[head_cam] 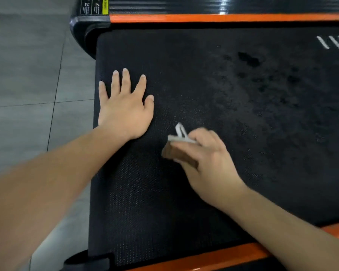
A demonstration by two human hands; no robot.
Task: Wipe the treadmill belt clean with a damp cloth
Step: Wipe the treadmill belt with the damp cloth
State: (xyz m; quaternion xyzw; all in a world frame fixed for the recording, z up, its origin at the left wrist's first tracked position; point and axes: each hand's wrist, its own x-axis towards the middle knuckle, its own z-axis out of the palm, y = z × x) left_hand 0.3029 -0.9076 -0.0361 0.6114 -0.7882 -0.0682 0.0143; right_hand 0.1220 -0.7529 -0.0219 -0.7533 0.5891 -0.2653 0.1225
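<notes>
Left hand (125, 112) lies flat with fingers spread, bracing the treadmill belt (204, 55). Right hand (209, 159) grips a blurred brown-and-white cloth (181, 153) at mid-belt. Recommended — even pressure and overlapping strokes toward the dark blotches (249, 59) on the right.

Belt (204, 85): black, fine dotted weave near me; darker blotches to the right and far.
Belt marking (335, 43): white slanted bars, far right.
Side rails (204, 18): orange.
Cloth (179, 155) in my right hand (209, 161): brown, white edge.
Floor (27, 75): grey tiles, thin dark seams.
Label (104, 5): yellow and black, far left.
</notes>
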